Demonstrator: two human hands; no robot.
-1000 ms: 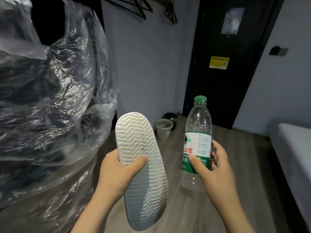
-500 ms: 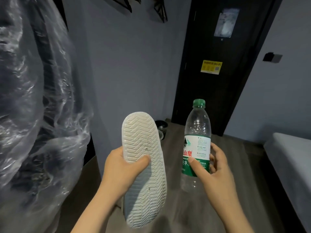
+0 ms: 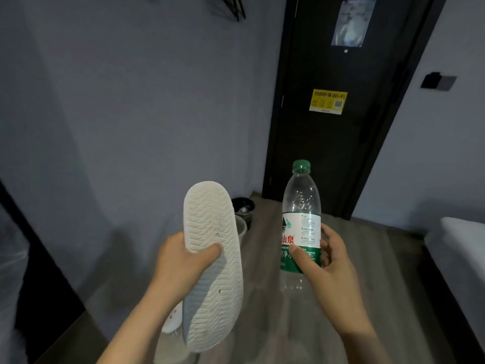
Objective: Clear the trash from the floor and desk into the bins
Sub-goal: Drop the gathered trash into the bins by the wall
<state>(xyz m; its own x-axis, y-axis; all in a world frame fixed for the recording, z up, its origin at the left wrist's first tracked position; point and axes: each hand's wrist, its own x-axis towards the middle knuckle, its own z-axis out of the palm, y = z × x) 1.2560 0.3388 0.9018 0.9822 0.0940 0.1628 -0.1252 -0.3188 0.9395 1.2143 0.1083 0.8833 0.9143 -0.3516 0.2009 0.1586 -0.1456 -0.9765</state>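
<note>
Above the wooden floor, before a dark door, the left grip is closed round a white slipper, its sole facing the camera and the thumb pressed across the tread. The right grip holds a clear water bottle with a green cap upright by its label, just beside the slipper. Beyond the slipper, a black bin and a pale bin stand by the wall, partly hidden.

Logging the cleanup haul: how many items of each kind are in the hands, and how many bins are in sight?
White slipper: 1, gripped by the left hand
Plastic bottle: 1, gripped by the right hand
Bins: 2, a black bin and a pale bin mostly hidden behind the slipper
Total: 4
</note>
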